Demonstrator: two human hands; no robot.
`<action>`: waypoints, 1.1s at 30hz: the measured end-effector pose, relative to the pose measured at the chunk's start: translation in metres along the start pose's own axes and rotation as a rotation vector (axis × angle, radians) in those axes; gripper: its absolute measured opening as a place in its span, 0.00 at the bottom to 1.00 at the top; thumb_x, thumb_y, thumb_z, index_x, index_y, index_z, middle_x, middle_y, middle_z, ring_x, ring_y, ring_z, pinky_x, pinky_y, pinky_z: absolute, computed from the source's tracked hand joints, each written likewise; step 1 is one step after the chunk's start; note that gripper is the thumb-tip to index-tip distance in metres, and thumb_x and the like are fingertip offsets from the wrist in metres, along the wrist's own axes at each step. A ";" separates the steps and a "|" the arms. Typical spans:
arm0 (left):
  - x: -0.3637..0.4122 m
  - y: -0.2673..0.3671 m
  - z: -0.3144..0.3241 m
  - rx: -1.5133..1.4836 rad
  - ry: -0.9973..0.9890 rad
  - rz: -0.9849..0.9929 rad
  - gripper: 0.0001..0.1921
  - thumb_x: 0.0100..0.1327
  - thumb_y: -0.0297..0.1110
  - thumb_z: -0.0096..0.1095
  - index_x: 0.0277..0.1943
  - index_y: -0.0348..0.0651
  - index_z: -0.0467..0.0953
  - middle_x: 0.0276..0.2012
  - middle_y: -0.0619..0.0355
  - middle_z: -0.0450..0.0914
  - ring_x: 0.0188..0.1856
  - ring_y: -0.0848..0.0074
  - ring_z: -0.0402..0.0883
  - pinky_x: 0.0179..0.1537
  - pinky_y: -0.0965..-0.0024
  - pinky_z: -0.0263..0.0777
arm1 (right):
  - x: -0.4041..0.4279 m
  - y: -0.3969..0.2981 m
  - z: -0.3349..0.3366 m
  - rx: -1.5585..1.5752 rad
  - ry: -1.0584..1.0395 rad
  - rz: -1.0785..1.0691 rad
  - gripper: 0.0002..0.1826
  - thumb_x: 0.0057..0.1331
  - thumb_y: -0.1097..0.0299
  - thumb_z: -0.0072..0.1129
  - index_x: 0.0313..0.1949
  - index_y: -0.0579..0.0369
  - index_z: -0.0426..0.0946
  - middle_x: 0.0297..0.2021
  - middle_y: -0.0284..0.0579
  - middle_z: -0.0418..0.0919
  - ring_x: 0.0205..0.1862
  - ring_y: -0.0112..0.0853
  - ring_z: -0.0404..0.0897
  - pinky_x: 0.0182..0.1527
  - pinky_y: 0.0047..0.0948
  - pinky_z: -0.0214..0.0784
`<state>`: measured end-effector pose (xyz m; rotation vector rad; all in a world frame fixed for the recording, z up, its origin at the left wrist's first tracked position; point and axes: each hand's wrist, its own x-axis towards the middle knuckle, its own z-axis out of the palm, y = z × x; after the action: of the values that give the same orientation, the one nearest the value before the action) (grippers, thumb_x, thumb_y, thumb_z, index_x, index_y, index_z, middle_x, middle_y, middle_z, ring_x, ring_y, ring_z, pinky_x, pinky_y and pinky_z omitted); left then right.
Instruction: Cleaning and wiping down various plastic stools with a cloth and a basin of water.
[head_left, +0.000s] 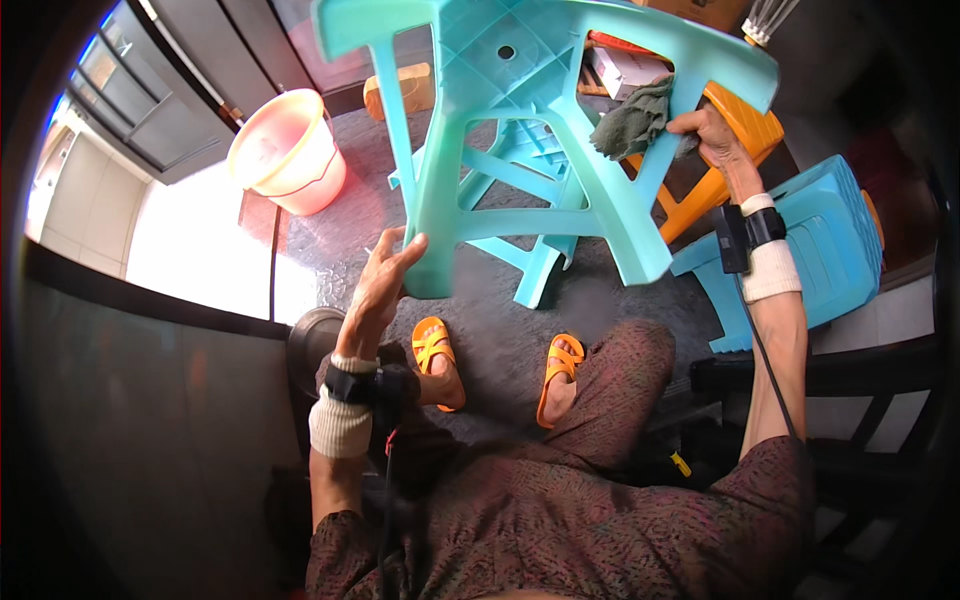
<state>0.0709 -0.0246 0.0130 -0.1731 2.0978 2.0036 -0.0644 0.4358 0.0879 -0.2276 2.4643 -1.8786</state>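
Note:
A turquoise plastic stool (517, 223) is raised before me, tipped so that its ribbed underside and splayed legs show. My left hand (381, 277) grips the end of its near left leg, thumb on the near side. On the right, my right hand (711, 136) clasps another leg, its thumb across the front and its other fingers mostly hidden. A crumpled dark grey cloth (636, 120) hangs by that leg at my right hand; how the fingers hold it is hidden. Behind the raised stool, a second turquoise stool (538, 276) lies on the floor, partly covered.
A pink bucket (281, 154) stands left, near a bright doorway. On the right are an orange plastic stool (694, 201) and a blue plastic stool (814, 240). A wooden block (401, 91) and a white box (626, 71) lie farther back. My sandalled feet rest on the grey floor (495, 330).

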 end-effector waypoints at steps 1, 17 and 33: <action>0.003 -0.001 0.004 -0.072 0.003 -0.079 0.23 0.66 0.46 0.53 0.52 0.33 0.68 0.38 0.51 0.76 0.37 0.72 0.77 0.37 0.69 0.72 | 0.003 0.005 0.007 -0.001 0.016 0.025 0.18 0.47 0.76 0.60 0.40 0.62 0.75 0.30 0.38 0.77 0.30 0.28 0.77 0.40 0.25 0.70; 0.043 -0.026 0.022 -0.303 -0.203 -0.180 0.22 0.63 0.34 0.54 0.59 0.40 0.64 0.41 0.59 0.71 0.40 0.75 0.73 0.38 0.69 0.72 | -0.011 -0.082 0.110 -0.661 -0.425 -0.188 0.18 0.48 0.63 0.60 0.35 0.64 0.75 0.30 0.50 0.78 0.34 0.37 0.76 0.40 0.34 0.67; 0.026 -0.025 0.022 -0.127 -0.084 -0.119 0.27 0.66 0.43 0.53 0.66 0.46 0.60 0.47 0.58 0.73 0.45 0.77 0.71 0.46 0.73 0.67 | 0.165 0.043 0.319 -0.927 -0.289 -0.151 0.32 0.57 0.58 0.53 0.60 0.56 0.62 0.62 0.56 0.61 0.64 0.47 0.60 0.64 0.45 0.51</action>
<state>0.0537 -0.0019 -0.0189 -0.2262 1.8652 2.0375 -0.1950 0.1190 -0.0288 -0.6514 2.9277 -0.5216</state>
